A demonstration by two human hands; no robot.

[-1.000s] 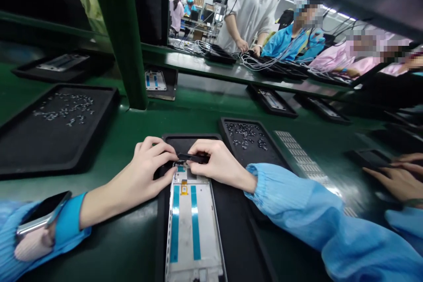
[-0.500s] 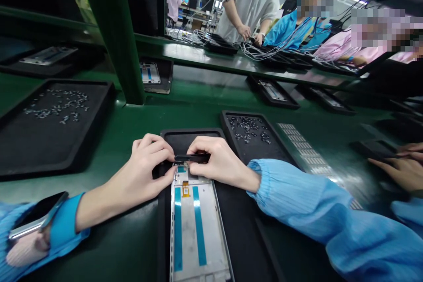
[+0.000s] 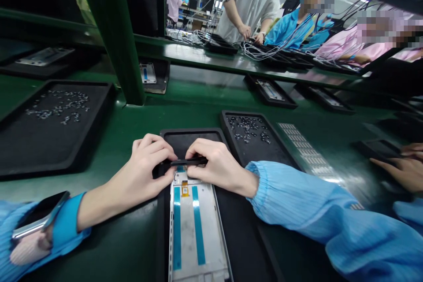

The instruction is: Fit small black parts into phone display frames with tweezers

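A silver phone frame (image 3: 189,233) with two blue strips and an orange flex cable (image 3: 185,188) lies lengthwise in a black tray (image 3: 239,229). My right hand (image 3: 211,163) is closed around a slim black tool (image 3: 190,161), perhaps tweezers, held sideways over the frame's far end. From the left, my left hand (image 3: 150,163) reaches to the same end, thumb and fingertips drawn together by the tool's left tip. Whatever those fingertips pinch is too small or hidden to make out.
Small dark parts lie in a black tray (image 3: 59,141) at left and another tray (image 3: 247,123) beyond my right hand. A green post (image 3: 115,39) rises behind. Trayed phone frames (image 3: 271,90) line the back. A co-worker's hands (image 3: 401,167) are at far right.
The black tool has come slightly nearer to me and tilts a little differently. My right hand has shifted slightly left. Trays at the back have slid a little left.
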